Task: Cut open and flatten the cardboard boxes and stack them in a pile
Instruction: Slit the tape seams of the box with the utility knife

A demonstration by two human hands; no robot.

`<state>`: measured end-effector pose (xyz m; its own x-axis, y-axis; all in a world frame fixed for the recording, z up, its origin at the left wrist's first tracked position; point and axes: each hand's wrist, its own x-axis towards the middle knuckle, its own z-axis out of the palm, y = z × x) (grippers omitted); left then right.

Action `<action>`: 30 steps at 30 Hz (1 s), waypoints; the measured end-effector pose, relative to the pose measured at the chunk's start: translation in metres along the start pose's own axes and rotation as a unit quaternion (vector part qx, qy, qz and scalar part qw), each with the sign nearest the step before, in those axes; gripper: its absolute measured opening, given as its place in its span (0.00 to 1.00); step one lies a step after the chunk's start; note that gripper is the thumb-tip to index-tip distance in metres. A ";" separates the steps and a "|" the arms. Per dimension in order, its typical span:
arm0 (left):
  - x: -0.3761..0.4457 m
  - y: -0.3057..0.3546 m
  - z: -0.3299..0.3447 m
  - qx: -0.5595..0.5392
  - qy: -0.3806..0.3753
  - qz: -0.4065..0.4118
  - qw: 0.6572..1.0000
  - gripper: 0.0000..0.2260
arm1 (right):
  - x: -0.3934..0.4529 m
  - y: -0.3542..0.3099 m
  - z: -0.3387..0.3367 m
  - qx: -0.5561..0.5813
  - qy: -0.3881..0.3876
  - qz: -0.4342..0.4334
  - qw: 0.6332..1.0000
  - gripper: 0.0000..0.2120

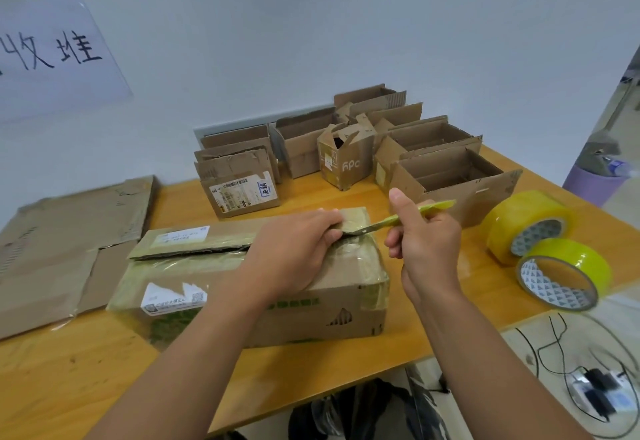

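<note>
From the head camera, a brown corrugated cardboard box (263, 287) sits in the middle of the wooden table (86, 380), wrapped in glossy, wrinkled clear tape, with a torn white label on its front face and green print beside it. The left hand (294, 252) rests on the box top, fingers curled round the edge of the far flap (214, 237), which is lifted a little along the centre seam. The right hand (426, 242) grips a yellow-green knife (408, 217), thumb up, its thin metal blade tip poking into the seam just beside the left fingertips. To the left lies a pile of flattened cardboard (62, 249), matte and creased. Behind, a row of open boxes (346, 148) stands against the pale wall, ragged flaps up, one printed with white letters. On the right, two fat rolls of yellowish tape (547, 245) touch each other, near the knife hand. Black cables (554, 346) trail over the floor below the table edge
</note>
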<state>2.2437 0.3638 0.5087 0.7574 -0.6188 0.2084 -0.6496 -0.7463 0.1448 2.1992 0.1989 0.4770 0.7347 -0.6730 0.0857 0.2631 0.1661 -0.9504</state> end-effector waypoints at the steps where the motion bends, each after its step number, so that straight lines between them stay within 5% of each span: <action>1: 0.000 0.000 0.000 -0.001 0.003 0.001 1.000 0.14 | 0.000 0.000 0.000 0.004 0.009 0.001 1.000 0.19; 6: 0.000 -0.006 0.006 -0.016 0.028 0.000 0.999 0.16 | -0.001 0.004 0.000 -0.011 -0.020 0.009 1.000 0.18; 12: 0.001 -0.007 0.007 0.013 -0.018 -0.051 0.998 0.23 | 0.009 0.004 -0.016 -0.005 0.039 -0.006 0.999 0.12; 19: 0.003 -0.003 0.000 0.042 -0.020 -0.031 0.998 0.20 | 0.000 0.009 -0.011 0.235 -0.054 0.145 0.960 0.09; 30: 0.022 -0.006 -0.007 0.028 -0.145 0.026 0.989 0.26 | -0.008 0.020 -0.009 0.295 -0.132 0.220 0.920 0.10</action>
<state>2.2641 0.3563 0.5192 0.7160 -0.6942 -0.0733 -0.6890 -0.7197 0.0856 2.1931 0.2018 0.4544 0.9572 -0.2613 -0.1244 0.1405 0.7956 -0.5893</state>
